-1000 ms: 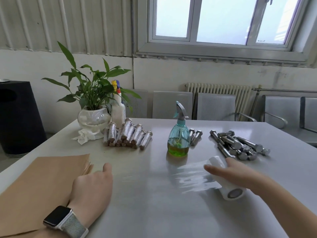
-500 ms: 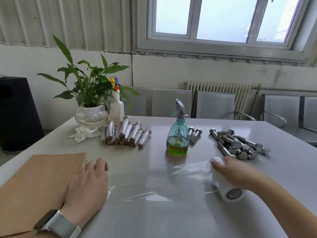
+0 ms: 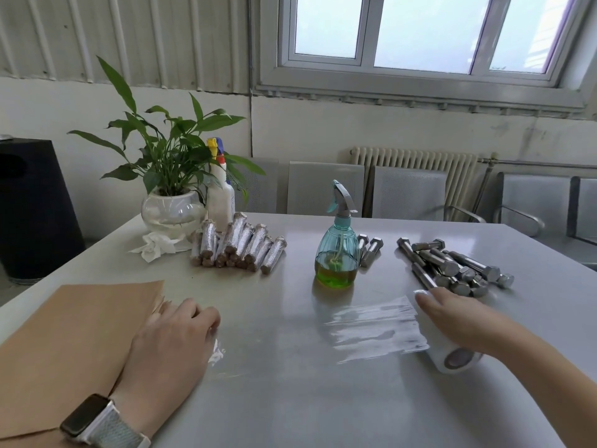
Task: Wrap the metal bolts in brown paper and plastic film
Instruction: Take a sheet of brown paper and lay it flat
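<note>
A sheet of clear plastic film (image 3: 374,328) stretches flat across the grey table (image 3: 290,399) between my two hands. My right hand (image 3: 452,318) grips the white film roll (image 3: 455,358) at the right. My left hand (image 3: 174,344) has curled fingers that pinch the crumpled free end of the film against the table. Under my left wrist lies a stack of brown paper (image 3: 71,334). A pile of bare metal bolts (image 3: 452,268) lies behind the roll. Several wrapped bolts (image 3: 239,247) are stacked at the back left.
A teal spray bottle (image 3: 337,253) with green liquid stands mid-table, two loose bolts (image 3: 370,248) right behind it. A potted plant (image 3: 171,189), a white bottle (image 3: 220,195) and a crumpled tissue (image 3: 155,248) stand back left. Metal chairs (image 3: 410,195) line the far side.
My right hand has kept the roll at the right while the film sheet has been drawn out flat. My left hand's fingers have curled down onto the film's free end.
</note>
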`<state>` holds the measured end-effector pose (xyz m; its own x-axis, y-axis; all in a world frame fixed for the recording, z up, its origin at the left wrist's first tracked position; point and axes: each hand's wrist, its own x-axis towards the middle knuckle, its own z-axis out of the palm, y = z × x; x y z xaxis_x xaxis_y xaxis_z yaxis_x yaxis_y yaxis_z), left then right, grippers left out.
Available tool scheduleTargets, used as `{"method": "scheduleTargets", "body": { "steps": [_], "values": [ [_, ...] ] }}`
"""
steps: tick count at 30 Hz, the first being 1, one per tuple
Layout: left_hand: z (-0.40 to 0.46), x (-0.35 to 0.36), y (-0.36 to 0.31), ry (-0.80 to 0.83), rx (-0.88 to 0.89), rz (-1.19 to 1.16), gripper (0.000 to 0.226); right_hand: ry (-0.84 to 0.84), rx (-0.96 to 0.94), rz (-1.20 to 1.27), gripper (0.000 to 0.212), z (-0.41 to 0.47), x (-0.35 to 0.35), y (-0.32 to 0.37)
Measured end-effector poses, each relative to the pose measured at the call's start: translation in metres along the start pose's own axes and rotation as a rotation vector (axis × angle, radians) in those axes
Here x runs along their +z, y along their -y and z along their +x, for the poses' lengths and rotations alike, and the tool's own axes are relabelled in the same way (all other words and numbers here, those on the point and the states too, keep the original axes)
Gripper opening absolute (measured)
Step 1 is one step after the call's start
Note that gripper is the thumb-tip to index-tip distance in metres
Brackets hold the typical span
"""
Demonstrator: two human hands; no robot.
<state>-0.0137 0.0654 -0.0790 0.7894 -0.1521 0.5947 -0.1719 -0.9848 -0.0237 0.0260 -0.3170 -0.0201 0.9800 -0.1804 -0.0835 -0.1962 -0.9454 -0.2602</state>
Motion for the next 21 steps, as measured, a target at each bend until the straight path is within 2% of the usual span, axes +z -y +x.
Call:
{"method": "scheduleTargets", "body": {
  "steps": [3,5,7,11,16,21],
  "values": [
    [0.0001,0.002,0.0021,0.004,-0.019,0.008,0.02,-0.012,0.003,0.048,0.034,0.0013,0.0,-0.0033],
    [0.0001,0.0018,0.0018,0.002,-0.026,0.013,0.023,-0.018,0.004,0.054,0.036,0.002,0.001,-0.0051],
    [0.0003,0.001,0.0009,-0.037,0.0,0.024,0.013,-0.032,-0.002,0.046,0.038,0.0025,0.0027,-0.0048],
    [0.0023,-0.0014,-0.0002,-0.043,0.005,0.025,0.028,-0.077,-0.019,-0.074,0.041,0.0015,0.0021,-0.0009],
    [0.0014,-0.003,-0.0007,-0.009,-0.019,0.008,0.016,-0.111,-0.011,-0.174,0.053,0.0002,-0.0003,0.0001],
    [0.0013,-0.0039,0.0023,0.013,-0.032,-0.019,0.036,-0.101,-0.001,-0.167,0.054,-0.0034,0.0004,0.0019]
  ]
}}
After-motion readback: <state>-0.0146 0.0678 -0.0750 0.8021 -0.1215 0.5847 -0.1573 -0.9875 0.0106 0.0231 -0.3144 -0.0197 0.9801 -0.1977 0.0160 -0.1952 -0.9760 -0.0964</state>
